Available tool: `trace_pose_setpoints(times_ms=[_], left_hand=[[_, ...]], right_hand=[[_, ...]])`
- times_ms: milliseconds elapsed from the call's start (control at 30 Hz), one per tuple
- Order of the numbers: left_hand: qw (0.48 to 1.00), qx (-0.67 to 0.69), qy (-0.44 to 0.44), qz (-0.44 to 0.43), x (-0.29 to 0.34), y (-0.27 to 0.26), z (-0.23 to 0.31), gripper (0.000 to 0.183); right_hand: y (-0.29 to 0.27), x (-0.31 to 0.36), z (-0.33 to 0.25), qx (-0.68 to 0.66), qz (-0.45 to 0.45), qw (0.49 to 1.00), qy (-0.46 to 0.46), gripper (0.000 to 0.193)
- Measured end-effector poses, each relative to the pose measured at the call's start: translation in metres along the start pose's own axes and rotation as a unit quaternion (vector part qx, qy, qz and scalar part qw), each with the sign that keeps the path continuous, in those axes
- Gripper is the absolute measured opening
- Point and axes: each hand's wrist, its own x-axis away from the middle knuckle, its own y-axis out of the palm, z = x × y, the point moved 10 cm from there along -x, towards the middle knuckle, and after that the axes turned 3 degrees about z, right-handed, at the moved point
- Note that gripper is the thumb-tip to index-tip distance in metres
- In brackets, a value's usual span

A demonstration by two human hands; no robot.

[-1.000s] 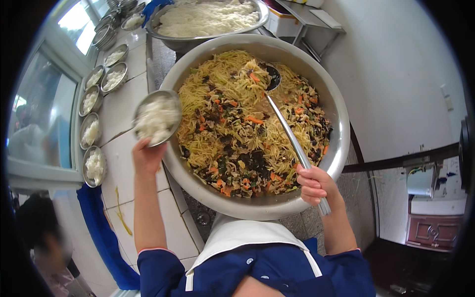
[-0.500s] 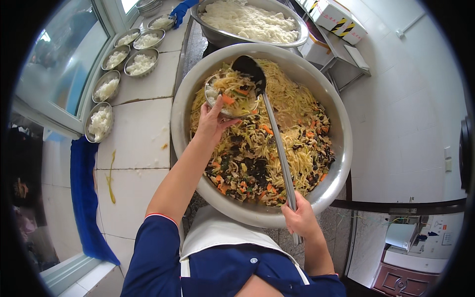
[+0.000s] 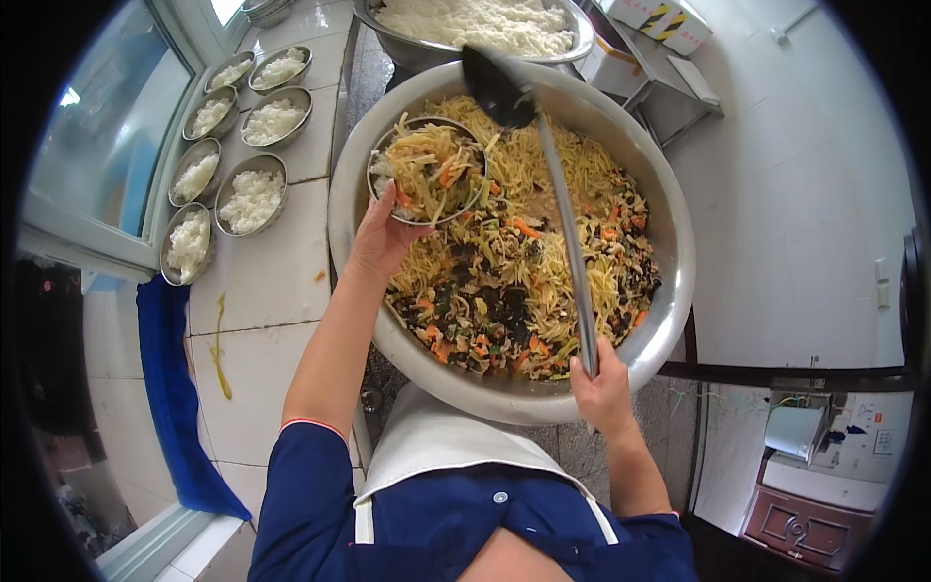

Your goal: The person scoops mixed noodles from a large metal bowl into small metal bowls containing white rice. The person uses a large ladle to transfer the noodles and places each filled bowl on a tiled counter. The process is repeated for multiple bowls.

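My left hand [image 3: 384,233] grips a round metal bowl [image 3: 482,199] by its near left side, over the left part of a huge metal basin. Rice shows at the bowl's left edge, under a heap of yellow shreds and orange bits [image 3: 427,167]. My right hand [image 3: 603,386] is closed round the long handle of a ladle [image 3: 562,204]. Its black scoop [image 3: 499,89] is raised over the basin's far part, apart from the bowl, with little food on it. The basin [image 3: 672,320] holds a mix of yellow shreds, dark pieces and carrot bits [image 3: 524,281].
Several metal bowls of rice [image 3: 252,202] stand on the white tiled counter [image 3: 257,291] at left, beside the window. Stacked bowls [image 3: 267,12] are at the far left. A large pan of rice [image 3: 475,21] stands beyond the basin. A blue cloth [image 3: 170,388] hangs along the counter's left edge.
The ladle's scoop has lifted off the bowl, away and slightly right. The bowl has moved left. A blue-gloved hand at the far counter has gone; another rice bowl now stands nearer on the counter.
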Motion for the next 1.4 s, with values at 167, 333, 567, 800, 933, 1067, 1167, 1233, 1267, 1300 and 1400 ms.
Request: trace_pose_setpoints(times_ms=[167, 333, 567, 800, 933, 1067, 1167, 1233, 1267, 1300, 1400], left_hand=[[0.998, 0.055, -0.030, 0.011, 0.027, -0.002, 0.009, 0.049], [0.992, 0.120, 0.017, 0.039, 0.116, -0.025, 0.095, 0.047], [0.933, 0.017, 0.286, 0.220, 0.293, -0.144, 0.292, 0.049], [0.784, -0.069, 0.390, 0.478, 0.452, -0.376, 0.427, 0.048], [0.753, -0.058, 0.327, 0.568, 0.490, -0.484, 0.439, 0.043], [0.707, -0.013, 0.298, 0.641, 0.477, -0.531, 0.429, 0.033], [0.691, -0.034, 0.296, 0.659, 0.476, -0.547, 0.431, 0.029], [0.675, -0.058, 0.298, 0.672, 0.472, -0.554, 0.432, 0.027], [0.665, -0.073, 0.300, 0.680, 0.474, -0.555, 0.435, 0.026], [0.652, -0.095, 0.301, 0.690, 0.471, -0.556, 0.435, 0.025], [0.575, -0.205, 0.299, 0.733, 0.463, -0.538, 0.436, 0.021]], right_hand=[[0.023, -0.012, 0.047, -0.219, -0.048, 0.954, 0.198, 0.014], [0.062, 0.025, 0.110, -0.336, -0.064, 0.881, 0.328, 0.014], [0.087, 0.039, 0.140, -0.366, -0.060, 0.839, 0.398, 0.028], [0.083, -0.041, 0.159, -0.139, -0.009, 0.954, 0.264, 0.009], [0.099, -0.090, 0.110, -0.007, -0.044, 0.974, 0.223, 0.021], [0.078, -0.074, 0.099, 0.399, -0.093, 0.903, 0.129, 0.027], [0.031, -0.057, 0.107, 0.500, -0.127, 0.846, 0.138, 0.026], [-0.006, -0.048, 0.105, 0.546, -0.114, 0.822, 0.111, 0.029], [-0.018, -0.044, 0.099, 0.565, -0.103, 0.814, 0.087, 0.031], [-0.033, -0.038, 0.096, 0.571, -0.091, 0.811, 0.090, 0.024], [-0.059, -0.015, 0.110, 0.394, -0.038, 0.914, 0.086, 0.017]])
